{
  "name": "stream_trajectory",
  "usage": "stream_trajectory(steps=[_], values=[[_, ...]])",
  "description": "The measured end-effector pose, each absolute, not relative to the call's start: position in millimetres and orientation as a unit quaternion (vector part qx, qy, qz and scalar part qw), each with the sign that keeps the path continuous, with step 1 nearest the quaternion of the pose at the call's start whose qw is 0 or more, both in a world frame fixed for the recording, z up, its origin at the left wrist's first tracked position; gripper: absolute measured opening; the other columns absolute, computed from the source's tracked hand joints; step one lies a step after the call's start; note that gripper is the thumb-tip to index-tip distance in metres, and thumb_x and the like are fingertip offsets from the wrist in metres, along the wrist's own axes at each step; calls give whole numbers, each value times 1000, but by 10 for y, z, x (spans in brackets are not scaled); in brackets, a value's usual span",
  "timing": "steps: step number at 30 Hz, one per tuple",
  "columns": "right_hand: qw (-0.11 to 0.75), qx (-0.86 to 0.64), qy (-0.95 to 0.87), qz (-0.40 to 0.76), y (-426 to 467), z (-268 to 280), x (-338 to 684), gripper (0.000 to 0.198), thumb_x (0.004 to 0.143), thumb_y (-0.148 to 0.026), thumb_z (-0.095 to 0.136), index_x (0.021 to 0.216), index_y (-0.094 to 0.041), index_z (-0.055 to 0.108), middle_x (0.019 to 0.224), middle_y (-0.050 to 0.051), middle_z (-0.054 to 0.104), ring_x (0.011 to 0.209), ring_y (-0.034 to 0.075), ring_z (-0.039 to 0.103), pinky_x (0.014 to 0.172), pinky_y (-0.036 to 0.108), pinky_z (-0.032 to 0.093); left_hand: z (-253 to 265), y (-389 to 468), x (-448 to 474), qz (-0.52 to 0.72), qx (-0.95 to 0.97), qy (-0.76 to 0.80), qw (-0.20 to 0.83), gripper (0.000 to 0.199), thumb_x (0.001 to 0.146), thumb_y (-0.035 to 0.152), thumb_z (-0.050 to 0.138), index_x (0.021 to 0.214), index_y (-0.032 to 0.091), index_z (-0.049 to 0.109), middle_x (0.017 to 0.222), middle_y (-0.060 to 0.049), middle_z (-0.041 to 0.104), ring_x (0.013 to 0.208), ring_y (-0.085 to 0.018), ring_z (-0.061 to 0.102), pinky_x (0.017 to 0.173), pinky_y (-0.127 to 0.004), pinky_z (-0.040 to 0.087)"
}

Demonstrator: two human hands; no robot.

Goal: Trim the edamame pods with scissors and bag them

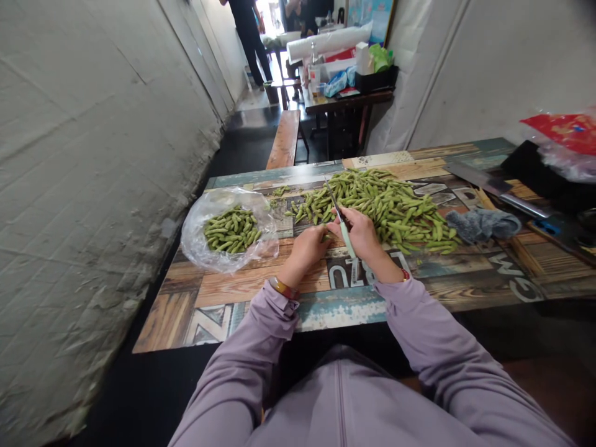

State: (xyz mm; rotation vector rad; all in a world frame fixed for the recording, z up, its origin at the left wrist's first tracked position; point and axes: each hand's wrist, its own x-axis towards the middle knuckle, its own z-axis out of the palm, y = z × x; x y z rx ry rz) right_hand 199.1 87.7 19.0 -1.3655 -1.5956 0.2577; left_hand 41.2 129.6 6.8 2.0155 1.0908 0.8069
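Note:
My right hand (363,234) is closed around the pale green handle of a small knife (346,236), its narrow blade pointing away from me. Beside it, my left hand (308,247) is pinched on a green soybean pod, of which only a bit shows at the fingertips. Both hands are close together above the table, at the near edge of a large heap of soybean pods (372,202). Left of them, a clear plastic bag (198,233) lies spread open with more pods (231,230) inside. Small green scraps (280,190) lie between bag and heap.
A grey cloth (482,225) lies at the heap's right end. Beyond it are a cleaver (479,178) and a red plastic packet (565,131). A wall (93,155) runs along the left. Behind the table stand a bench (285,138) and a cluttered second table; people are farther back.

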Motion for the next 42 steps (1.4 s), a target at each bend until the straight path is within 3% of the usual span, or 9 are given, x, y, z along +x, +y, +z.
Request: stream_trajectory(steps=[6,12,18,29,42], values=[[473,-554,-677,103,853,191,1980,34,89,-46,65,110,-19,68,88,8,71,87,25,66,85,39,52,209,1311,105,381,623,426,535,22,74,35,74,78,18,60,56,5,48,50,-9,40,49,-20,29],[397,-544,-731,111,807,118,1938,42,83,-42,73,119,-21,65,103,10,67,92,25,66,83,38,54,352,1275,12,435,495,400,636,39,67,39,82,94,15,67,61,4,56,46,-5,43,43,-18,27],[353,-535,-760,108,765,103,1896,46,80,-37,77,121,-22,62,99,6,63,80,21,63,75,34,53,352,1237,43,451,493,387,635,31,67,38,81,82,14,68,58,3,56,46,-5,44,42,-18,28],[342,-524,-774,101,753,136,1895,48,81,-37,76,124,-21,60,99,7,60,81,22,61,74,34,52,378,1193,81,444,524,419,594,23,67,32,79,79,14,71,53,3,56,44,-6,44,44,-20,30],[318,-520,-790,70,744,143,1903,33,88,-34,69,117,-19,61,99,8,63,83,22,61,69,30,47,348,1249,17,415,538,403,614,24,68,34,79,78,14,71,53,4,53,44,-5,40,43,-19,27]])
